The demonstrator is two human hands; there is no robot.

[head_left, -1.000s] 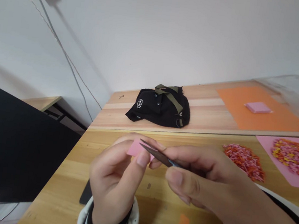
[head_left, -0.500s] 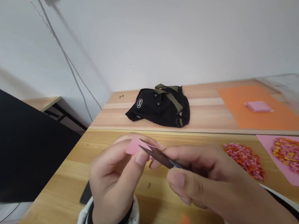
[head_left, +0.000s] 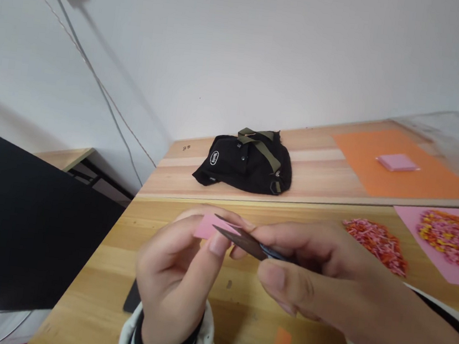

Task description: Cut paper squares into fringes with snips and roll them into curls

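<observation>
A small pink piece of paper is pinched between the thumb and fingers of my left hand, above the table. My right hand is closed around a pair of scissors, its fingers hiding most of the handles. The dark blades point left and stand slightly apart, with the paper's right part between them. Below the hands, a small orange piece of paper lies flat on the wooden table.
A black bag lies towards the wall. On the right are a heap of pink and orange bits and a mixed heap on a pink sheet. Behind them, a pink pack rests on an orange sheet. A black panel fills the left.
Both hands stay in nearly the same place. The scissors and paper have shifted only very slightly, with the blades still apart.
</observation>
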